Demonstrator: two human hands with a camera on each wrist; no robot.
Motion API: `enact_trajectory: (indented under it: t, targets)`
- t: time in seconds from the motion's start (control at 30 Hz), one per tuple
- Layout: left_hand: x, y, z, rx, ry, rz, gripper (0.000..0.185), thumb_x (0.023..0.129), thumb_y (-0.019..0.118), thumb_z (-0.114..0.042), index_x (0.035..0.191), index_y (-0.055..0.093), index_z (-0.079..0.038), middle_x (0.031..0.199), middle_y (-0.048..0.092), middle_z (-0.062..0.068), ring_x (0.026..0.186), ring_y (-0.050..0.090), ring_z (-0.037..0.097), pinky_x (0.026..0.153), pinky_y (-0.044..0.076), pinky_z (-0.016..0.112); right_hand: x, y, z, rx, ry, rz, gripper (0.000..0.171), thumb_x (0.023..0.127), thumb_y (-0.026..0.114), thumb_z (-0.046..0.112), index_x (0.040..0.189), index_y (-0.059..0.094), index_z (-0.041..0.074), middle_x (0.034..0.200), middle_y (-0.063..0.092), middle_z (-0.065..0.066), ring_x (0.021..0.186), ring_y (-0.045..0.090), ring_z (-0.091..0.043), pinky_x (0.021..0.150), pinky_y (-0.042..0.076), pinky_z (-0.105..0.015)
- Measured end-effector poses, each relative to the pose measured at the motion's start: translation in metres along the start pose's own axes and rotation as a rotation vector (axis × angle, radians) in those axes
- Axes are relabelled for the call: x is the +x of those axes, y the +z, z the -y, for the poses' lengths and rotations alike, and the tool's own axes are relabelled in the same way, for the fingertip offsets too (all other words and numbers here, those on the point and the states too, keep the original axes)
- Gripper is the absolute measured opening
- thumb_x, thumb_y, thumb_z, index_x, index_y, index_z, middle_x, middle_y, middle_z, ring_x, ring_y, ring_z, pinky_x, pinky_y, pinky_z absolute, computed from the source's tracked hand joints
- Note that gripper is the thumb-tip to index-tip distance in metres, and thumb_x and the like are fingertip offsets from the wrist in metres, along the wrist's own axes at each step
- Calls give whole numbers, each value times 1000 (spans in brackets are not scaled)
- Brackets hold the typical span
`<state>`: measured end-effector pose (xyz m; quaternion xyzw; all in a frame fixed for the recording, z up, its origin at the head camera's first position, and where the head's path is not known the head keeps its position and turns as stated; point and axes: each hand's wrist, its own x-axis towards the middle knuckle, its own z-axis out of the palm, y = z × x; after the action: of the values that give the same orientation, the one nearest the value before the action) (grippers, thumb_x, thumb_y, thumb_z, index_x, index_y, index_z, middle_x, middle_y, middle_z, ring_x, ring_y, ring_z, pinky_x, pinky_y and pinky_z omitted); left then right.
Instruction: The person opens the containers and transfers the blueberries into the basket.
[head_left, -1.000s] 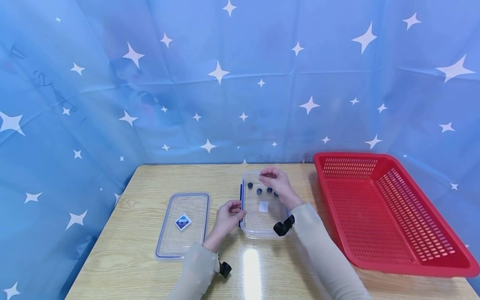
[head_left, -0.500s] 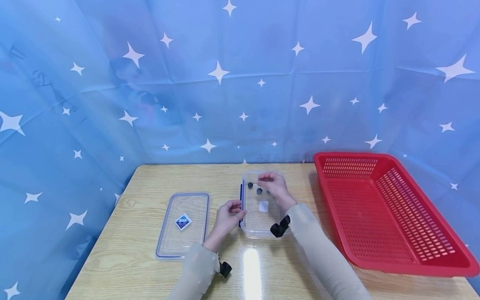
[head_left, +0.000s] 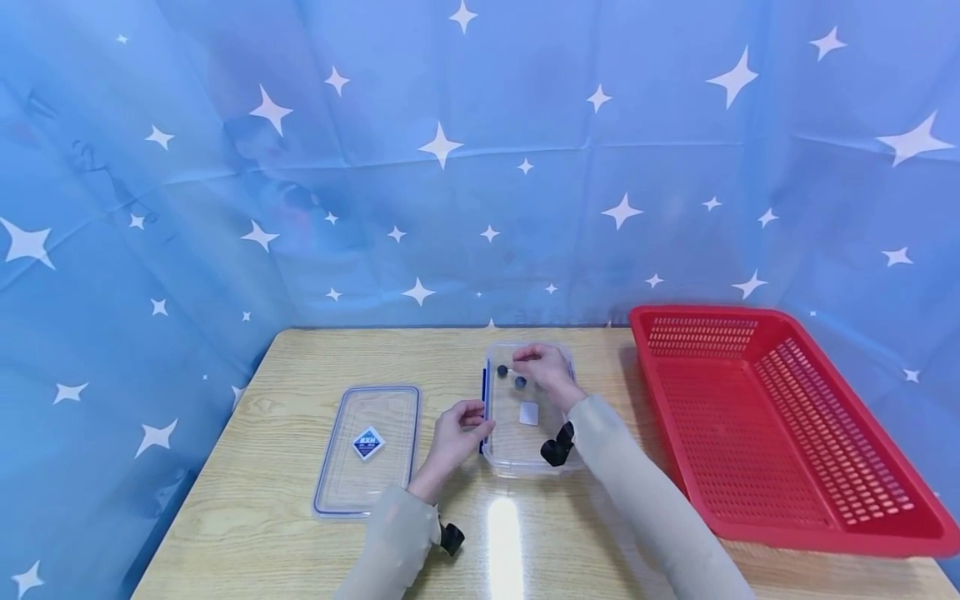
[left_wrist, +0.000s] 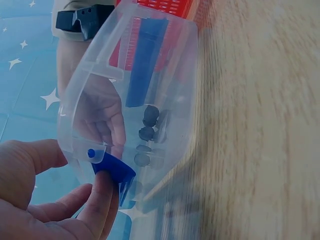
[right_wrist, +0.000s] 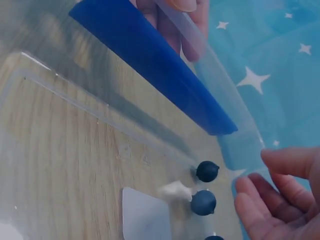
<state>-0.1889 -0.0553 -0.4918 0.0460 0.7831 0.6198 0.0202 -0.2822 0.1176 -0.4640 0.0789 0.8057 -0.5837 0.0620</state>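
Observation:
A clear plastic container [head_left: 517, 467] with blue side clips rests on the table. My left hand [head_left: 453, 433] holds its left side, with the thumb at the rim and the fingers against the blue clip [left_wrist: 114, 167]. Over the container's far part is my right hand [head_left: 546, 367], fingers loosely bent. Between its thumb and fingers a gap shows in the right wrist view, with nothing in it. Small dark balls with tiny nubs, such as this ball [right_wrist: 203, 202], lie in a row inside; the hand hides some in the head view. A white square [head_left: 528, 413] lies nearer.
Left of the container lies a flat clear lid [head_left: 348, 492] with a blue seal and a blue-and-white diamond sticker [head_left: 368, 443]. A large red basket [head_left: 738, 450] takes up the right side. Behind the wooden table [head_left: 247, 467] hangs a blue star-patterned curtain [head_left: 360, 183].
My right hand has shifted slightly left and toward me above the container, now covering the balls on the right. The left hand keeps its place on the container.

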Motion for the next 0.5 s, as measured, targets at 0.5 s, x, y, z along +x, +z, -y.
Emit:
enact_trajectory:
  t: [0.5]
  targets:
    - [1,0,-2,16,-43,-3,36,83,68,-7,115,58,8,100,63,15,94,60,26,78,52,31,6,4,-1,-112,34,-22,20,82,67,2,102,65,-1,94,64,-8,82,56,-19,72,46,-28]
